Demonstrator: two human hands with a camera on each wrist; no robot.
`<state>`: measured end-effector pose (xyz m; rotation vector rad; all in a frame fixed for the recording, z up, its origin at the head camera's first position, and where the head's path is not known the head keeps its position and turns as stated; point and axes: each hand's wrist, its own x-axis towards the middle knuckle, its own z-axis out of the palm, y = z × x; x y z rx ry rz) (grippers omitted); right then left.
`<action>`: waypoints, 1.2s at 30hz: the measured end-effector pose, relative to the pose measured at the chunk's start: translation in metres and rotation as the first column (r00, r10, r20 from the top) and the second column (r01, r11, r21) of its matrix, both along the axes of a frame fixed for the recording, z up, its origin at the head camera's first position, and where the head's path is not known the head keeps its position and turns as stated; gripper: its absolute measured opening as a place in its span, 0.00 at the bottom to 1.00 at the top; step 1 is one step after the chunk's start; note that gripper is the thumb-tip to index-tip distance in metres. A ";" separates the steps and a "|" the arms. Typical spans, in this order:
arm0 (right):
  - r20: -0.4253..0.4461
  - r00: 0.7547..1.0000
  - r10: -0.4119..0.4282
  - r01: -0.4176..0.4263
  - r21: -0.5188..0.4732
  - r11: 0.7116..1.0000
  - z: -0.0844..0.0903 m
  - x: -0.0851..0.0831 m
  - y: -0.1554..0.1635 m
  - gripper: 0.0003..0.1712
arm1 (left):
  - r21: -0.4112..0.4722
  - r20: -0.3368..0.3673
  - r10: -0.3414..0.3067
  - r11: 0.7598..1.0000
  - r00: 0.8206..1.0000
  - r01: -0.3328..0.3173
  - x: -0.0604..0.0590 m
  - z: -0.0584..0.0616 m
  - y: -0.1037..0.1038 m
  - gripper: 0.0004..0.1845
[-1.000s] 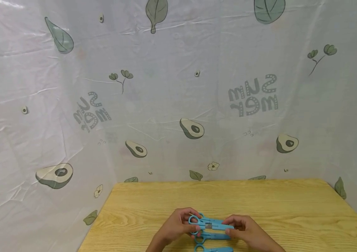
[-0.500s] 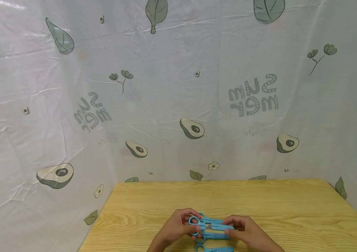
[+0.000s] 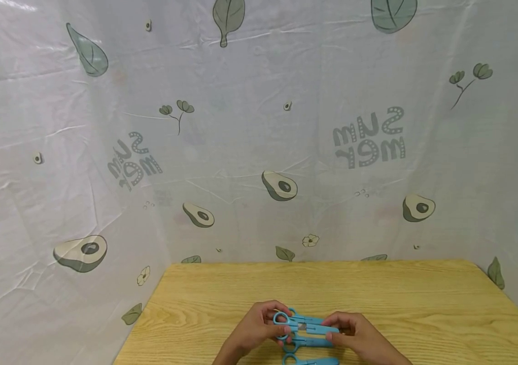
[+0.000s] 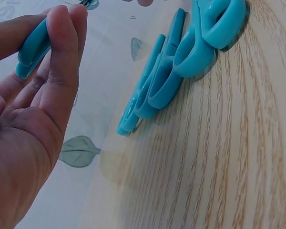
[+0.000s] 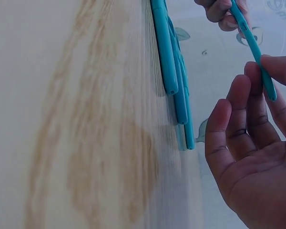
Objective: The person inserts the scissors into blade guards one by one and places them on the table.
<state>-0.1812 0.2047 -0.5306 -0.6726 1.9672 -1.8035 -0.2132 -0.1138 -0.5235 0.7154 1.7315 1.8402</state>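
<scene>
Above the table, both hands hold a pair of light blue scissors (image 3: 293, 325). My left hand (image 3: 256, 324) pinches the ring handles (image 4: 34, 45) between thumb and fingers. At the other end, thumb and fingertips of my right hand (image 3: 356, 332) pinch the blue blade cover (image 3: 320, 329). A short stretch of grey metal blade shows between handles and cover. The right wrist view has the cover's tip (image 5: 268, 86) poking out past the right fingers. Behind and in front of the held pair, more blue scissors (image 3: 313, 342) lie on the table with their handles to the left.
The wooden table (image 3: 423, 304) runs back to a pale curtain (image 3: 240, 152) printed with avocados and leaves, which also hangs along both sides. Another pair of blue scissors (image 3: 315, 361) lies at the bottom edge of the head view. The left wrist view shows the handles (image 4: 195, 57) in a row.
</scene>
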 end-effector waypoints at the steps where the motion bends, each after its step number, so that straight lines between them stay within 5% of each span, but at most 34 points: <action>1: 0.002 1.000 -0.001 0.001 -0.003 1.000 -0.001 0.000 0.000 0.20 | 0.000 -0.001 0.000 1.000 1.000 0.000 0.000 0.000 0.000 0.28; 36: -0.044 0.999 -0.020 0.019 -0.013 1.000 0.002 0.004 -0.001 0.22 | -0.011 -0.005 0.000 1.000 1.000 0.000 -0.002 0.006 -0.004 0.29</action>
